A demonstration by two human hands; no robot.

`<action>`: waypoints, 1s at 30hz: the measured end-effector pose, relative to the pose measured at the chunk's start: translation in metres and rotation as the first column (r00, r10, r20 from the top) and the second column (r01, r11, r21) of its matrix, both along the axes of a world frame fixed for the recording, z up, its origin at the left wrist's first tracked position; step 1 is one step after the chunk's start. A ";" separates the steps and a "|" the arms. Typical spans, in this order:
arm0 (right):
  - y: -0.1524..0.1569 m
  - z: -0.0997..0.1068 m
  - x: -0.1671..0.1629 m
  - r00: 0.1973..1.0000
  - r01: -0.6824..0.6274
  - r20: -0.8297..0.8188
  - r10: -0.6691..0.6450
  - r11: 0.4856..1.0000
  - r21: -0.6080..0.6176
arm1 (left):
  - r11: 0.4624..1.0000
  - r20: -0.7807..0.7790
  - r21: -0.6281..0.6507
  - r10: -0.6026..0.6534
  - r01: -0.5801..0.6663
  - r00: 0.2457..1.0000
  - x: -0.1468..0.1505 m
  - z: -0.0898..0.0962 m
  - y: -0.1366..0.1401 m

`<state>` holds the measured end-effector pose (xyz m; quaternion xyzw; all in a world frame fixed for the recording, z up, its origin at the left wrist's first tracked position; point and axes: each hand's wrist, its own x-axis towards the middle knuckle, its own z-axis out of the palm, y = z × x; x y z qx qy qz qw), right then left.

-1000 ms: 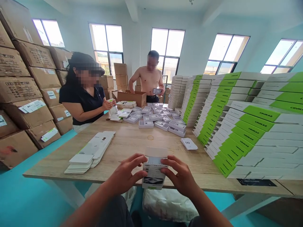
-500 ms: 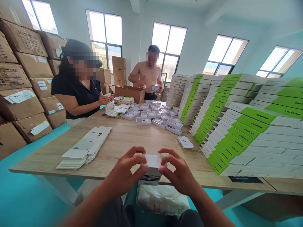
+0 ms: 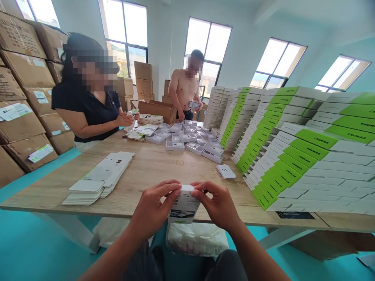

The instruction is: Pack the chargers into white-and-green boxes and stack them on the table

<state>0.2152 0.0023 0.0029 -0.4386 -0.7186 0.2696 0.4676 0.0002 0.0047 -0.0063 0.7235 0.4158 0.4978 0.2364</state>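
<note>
A small white carton (image 3: 184,207) with printed text, a dark picture and a green strip stands upright at the table's front edge. My left hand (image 3: 156,208) pinches its upper left corner between thumb and fingers. At the upper right corner, my right hand (image 3: 218,203) grips it in the same way. The carton's top end looks closed and white between my fingertips. To the left lies a stack of flat white cartons (image 3: 101,177). A small pile of white cards (image 3: 225,171) rests ahead of my right hand.
Tall stacks of white-and-green boxes (image 3: 299,164) line the table's right side. White trays (image 3: 193,138) are heaped at the far middle, near an open cardboard box (image 3: 156,111). One co-worker (image 3: 90,93) sits at left; another (image 3: 186,86) stands behind. A wrapped bundle (image 3: 196,239) lies below the table edge.
My fingers have closed in on the carton's top corners, and its printed face has tilted more into view. The standing co-worker has lowered one hand to the trays.
</note>
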 end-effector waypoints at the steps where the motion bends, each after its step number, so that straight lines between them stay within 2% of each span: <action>1: 0.001 0.001 0.000 1.000 -0.003 0.000 0.003 1.000 0.002 | 1.000 0.005 0.010 -0.002 0.002 1.000 0.000 0.000 0.001; 5: 0.003 0.000 0.003 1.000 -0.006 0.014 0.005 0.999 0.041 | 0.999 0.018 0.051 -0.008 0.007 1.000 0.001 0.001 0.001; 7: 0.004 -0.002 0.007 0.998 -0.044 0.054 0.037 0.991 0.124 | 0.997 0.002 0.078 -0.013 0.013 1.000 0.000 0.001 0.000; 11: 0.007 -0.009 0.019 0.968 -0.207 0.208 0.138 0.909 0.362 | 0.984 -0.054 0.176 -0.026 0.035 0.998 -0.007 -0.007 0.000; 13: 0.008 -0.013 0.021 0.958 -0.231 0.252 0.135 0.886 0.403 | 0.960 -0.074 0.270 -0.051 0.070 0.996 -0.011 -0.016 0.004; 16: 0.008 -0.020 0.019 0.959 -0.210 0.260 0.111 0.894 0.395 | 0.931 -0.080 0.348 -0.083 0.106 0.993 -0.010 -0.038 0.011; 18: 0.005 -0.024 0.016 0.967 -0.182 0.235 0.096 0.907 0.381 | 0.957 0.002 0.275 -0.093 0.089 0.996 -0.004 -0.056 0.010; 20: -0.001 -0.022 0.015 0.980 -0.128 0.191 0.063 0.930 0.346 | 0.991 0.105 0.122 -0.075 0.062 0.992 0.005 -0.070 0.004; 22: -0.011 -0.012 0.018 0.989 -0.045 0.148 0.008 0.968 0.248 | 0.999 0.070 0.026 -0.028 0.026 0.997 0.015 -0.073 -0.004; 24: -0.027 0.005 0.023 0.988 0.033 0.147 -0.052 0.992 0.125 | 0.991 -0.072 0.137 0.020 -0.010 0.997 0.024 -0.064 -0.012; 25: -0.036 0.014 0.026 0.980 0.060 0.184 -0.074 0.995 0.078 | 0.956 -0.148 0.292 0.020 0.025 0.989 0.027 -0.056 -0.014; 27: -0.050 0.032 0.029 0.945 0.074 0.317 -0.082 0.997 0.038 | 0.817 -0.320 0.548 0.008 0.178 0.948 0.031 -0.039 -0.014; 28: -0.053 0.040 0.031 0.917 0.066 0.392 -0.079 0.997 0.046 | 0.744 -0.348 0.636 0.043 0.203 0.936 0.033 -0.031 -0.011; 30: -0.053 0.056 0.043 0.841 0.051 0.529 -0.111 0.991 0.127 | 0.647 -0.323 0.743 0.126 0.169 0.938 0.036 -0.020 -0.001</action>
